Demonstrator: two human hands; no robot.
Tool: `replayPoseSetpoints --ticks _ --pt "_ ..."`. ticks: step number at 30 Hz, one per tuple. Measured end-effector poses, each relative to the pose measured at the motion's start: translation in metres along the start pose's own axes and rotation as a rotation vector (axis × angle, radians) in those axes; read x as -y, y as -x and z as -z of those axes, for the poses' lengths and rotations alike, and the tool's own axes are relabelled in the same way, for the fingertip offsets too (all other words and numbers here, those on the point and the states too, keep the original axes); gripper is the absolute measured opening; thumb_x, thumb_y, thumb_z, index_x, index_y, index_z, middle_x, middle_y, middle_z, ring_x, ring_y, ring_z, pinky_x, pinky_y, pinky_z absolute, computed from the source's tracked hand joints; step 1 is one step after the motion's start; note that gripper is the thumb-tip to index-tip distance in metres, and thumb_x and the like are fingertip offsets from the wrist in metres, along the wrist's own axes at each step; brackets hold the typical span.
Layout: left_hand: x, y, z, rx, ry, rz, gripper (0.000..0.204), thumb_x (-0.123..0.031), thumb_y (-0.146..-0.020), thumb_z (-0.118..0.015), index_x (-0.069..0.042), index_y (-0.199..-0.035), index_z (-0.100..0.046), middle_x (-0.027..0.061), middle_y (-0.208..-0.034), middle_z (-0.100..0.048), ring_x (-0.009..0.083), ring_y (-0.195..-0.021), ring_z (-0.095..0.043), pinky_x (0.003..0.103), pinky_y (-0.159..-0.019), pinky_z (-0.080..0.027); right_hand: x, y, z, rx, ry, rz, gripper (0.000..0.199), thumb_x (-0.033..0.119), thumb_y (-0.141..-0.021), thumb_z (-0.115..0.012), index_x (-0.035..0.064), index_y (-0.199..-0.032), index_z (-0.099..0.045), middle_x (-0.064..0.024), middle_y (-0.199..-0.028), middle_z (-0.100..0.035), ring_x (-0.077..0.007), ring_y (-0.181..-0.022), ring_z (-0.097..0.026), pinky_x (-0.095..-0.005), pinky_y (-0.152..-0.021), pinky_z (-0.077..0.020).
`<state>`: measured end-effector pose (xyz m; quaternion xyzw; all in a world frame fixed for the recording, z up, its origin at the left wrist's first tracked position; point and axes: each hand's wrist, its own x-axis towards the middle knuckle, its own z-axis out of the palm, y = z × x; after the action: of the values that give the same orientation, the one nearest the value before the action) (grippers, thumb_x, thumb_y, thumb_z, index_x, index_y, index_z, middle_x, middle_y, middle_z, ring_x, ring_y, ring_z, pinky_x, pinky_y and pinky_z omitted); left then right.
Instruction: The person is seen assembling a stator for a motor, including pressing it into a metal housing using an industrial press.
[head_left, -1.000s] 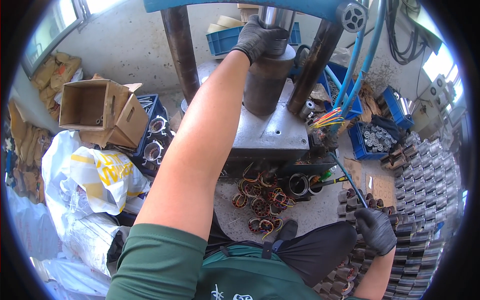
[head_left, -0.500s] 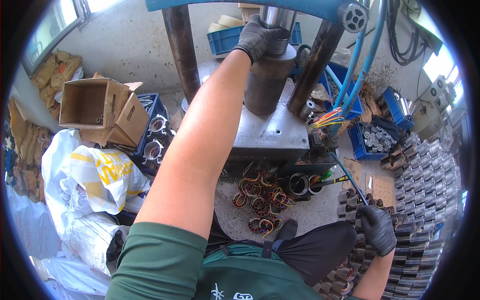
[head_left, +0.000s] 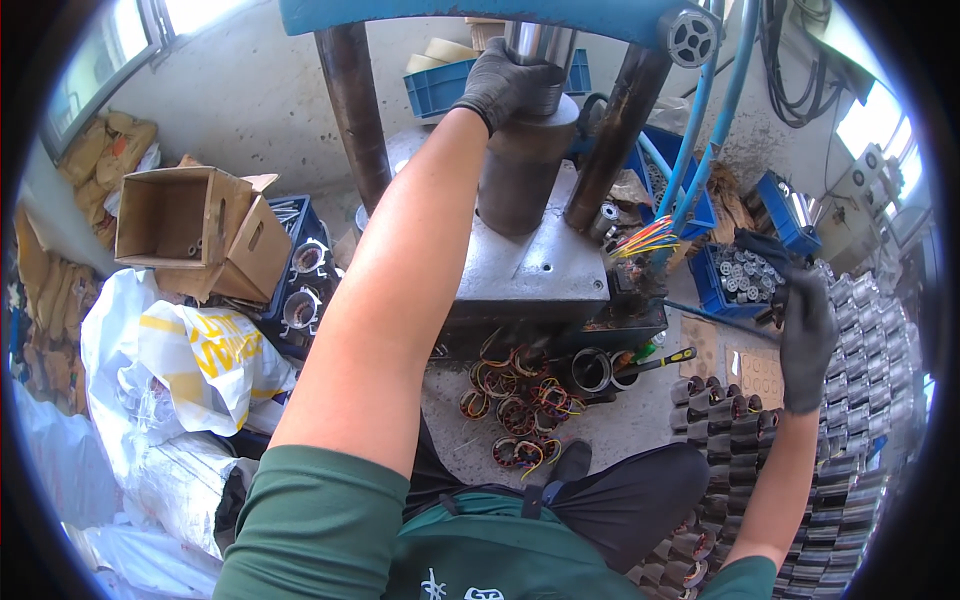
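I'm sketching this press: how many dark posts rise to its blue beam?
2: the left post, left of the gloved left hand, and the right post, right of the dark cylinder. More could be hidden from this view.

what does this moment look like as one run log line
left hand: around metal piece atop dark cylinder | right hand: at blue lever, grip unclear | wire-wound rings: on floor

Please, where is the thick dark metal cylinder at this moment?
In the head view, the dark metal cylinder stands at upper centre on the grey metal base, between two dark columns, with the left hand at its upper end.
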<state>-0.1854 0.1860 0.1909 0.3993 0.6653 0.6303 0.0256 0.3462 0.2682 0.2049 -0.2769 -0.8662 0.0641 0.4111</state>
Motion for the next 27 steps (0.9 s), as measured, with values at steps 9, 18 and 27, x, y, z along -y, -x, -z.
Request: replayPoseSetpoints --ticks 9,18,27 --pt "-0.003 0.004 0.003 0.034 0.096 -0.029 0.081 -0.045 -0.071 -0.102 0.0 -0.124 -0.06 0.0192 -0.113 -0.077 0.0259 -0.101 -0.077 0.037 -0.093 -0.063 -0.028 -0.101 -0.035 0.012 -0.07 0.106 0.02 0.009 -0.105 -0.068 0.0081 -0.123 -0.077 -0.0119 -0.1 -0.081 -0.0223 -0.09 -0.078 -0.0359 -0.084 -0.0602" --pt "-0.022 0.048 0.009 0.09 0.182 -0.072 0.09 -0.041 -0.069 -0.106 0.0 -0.128 -0.051 0.0155 -0.119 -0.071 0.0258 -0.109 -0.072 0.039 -0.096 -0.06 0.006 -0.11 -0.028 0.015 0.401 0.088 0.054 0.046 -0.103 -0.072 0.0024 -0.135 -0.07 -0.0203 -0.106 -0.075 -0.037 -0.107 -0.072 -0.046 -0.094 -0.0559" --pt "-0.003 0.214 0.027 0.005 0.91 -0.018 0.103 -0.033 -0.065 -0.108 -0.005 -0.144 -0.048 0.0113 -0.132 -0.067 0.0242 -0.121 -0.067 0.042 -0.102 -0.061 0.002 -0.069 -0.01 0.149 0.229 0.033 0.045 0.04 -0.106 -0.069 -0.001 -0.124 -0.071 -0.0238 -0.106 -0.075 -0.0408 -0.097 -0.073 -0.0478 -0.085 -0.0562"
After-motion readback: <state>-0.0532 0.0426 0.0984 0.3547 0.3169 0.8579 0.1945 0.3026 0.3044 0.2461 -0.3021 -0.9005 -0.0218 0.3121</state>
